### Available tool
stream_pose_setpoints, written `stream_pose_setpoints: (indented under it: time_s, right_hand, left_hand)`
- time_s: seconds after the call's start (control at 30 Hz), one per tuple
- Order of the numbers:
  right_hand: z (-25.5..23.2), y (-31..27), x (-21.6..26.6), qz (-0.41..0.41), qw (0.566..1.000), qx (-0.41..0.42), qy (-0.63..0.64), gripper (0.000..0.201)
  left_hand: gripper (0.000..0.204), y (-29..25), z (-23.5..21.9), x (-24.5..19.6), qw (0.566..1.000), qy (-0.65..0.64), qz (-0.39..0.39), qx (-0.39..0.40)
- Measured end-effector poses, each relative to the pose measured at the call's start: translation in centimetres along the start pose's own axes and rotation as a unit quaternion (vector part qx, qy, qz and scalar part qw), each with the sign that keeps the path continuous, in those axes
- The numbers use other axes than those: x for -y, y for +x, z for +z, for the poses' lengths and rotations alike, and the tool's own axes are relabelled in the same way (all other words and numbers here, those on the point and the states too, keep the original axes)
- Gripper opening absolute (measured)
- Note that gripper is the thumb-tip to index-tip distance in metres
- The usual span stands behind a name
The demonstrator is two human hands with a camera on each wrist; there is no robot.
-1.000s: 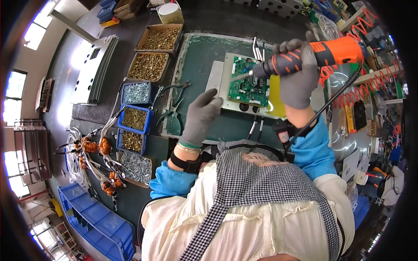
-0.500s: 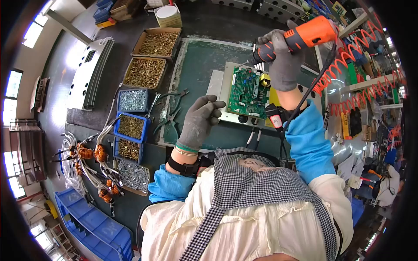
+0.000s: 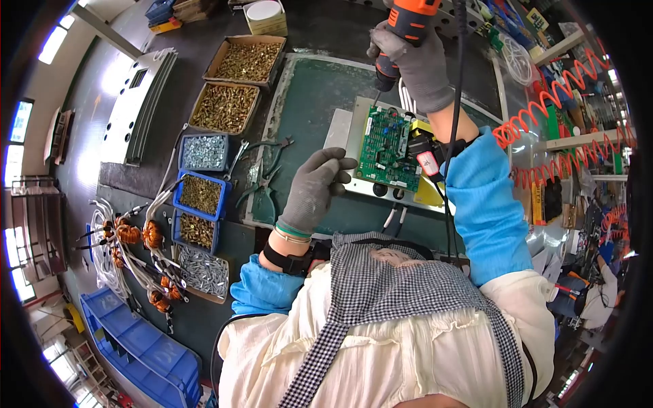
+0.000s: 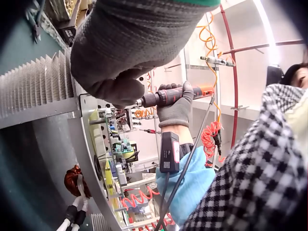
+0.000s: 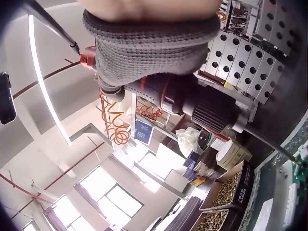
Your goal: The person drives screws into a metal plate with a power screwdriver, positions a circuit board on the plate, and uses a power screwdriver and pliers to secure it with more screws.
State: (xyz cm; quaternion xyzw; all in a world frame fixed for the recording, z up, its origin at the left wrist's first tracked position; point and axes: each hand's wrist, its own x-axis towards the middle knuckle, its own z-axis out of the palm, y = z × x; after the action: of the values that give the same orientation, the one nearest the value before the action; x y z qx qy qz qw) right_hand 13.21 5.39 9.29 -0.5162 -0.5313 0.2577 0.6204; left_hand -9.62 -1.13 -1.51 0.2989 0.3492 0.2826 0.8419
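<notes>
Driver (image 3: 412, 23) at the far corner of the board (image 3: 388, 151)

The right hand (image 3: 422, 71) grips the driver, its bit now at the board's far left corner; a second ago it slanted in over the left edge. The left hand (image 3: 310, 190) stays by the board's left side, fingers loosely bent; I can't tell whether they hold anything. The board sits on a metal base (image 3: 358, 124). Leftward lie pliers (image 3: 266, 182).
</notes>
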Motion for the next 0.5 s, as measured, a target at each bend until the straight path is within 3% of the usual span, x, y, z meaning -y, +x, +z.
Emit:
stream_pose_setpoints:
  time_s: [0.33, 0.47, 0.5]
  right_hand:
    - [-0.5, -2.1, 2.2, -0.028, 0.999, -0.001, 0.018, 0.019]
    - [-3.1, -4.2, 4.5, -0.058, 0.986, -0.071, 0.142, 0.028]
    - [-3.8, -5.3, 5.9, -0.068, 0.977, -0.050, 0.194, 0.031]
  left_hand:
    - [0.027, -0.5, 0.8, -0.5, 0.999, -0.021, 0.035, 0.031]
    - [0.024, -0.7, 1.7, -0.3, 0.996, 0.053, 0.047, 0.047]
    - [0.022, -1.0, 2.0, -0.6, 0.992, 0.101, 0.048, 0.052]
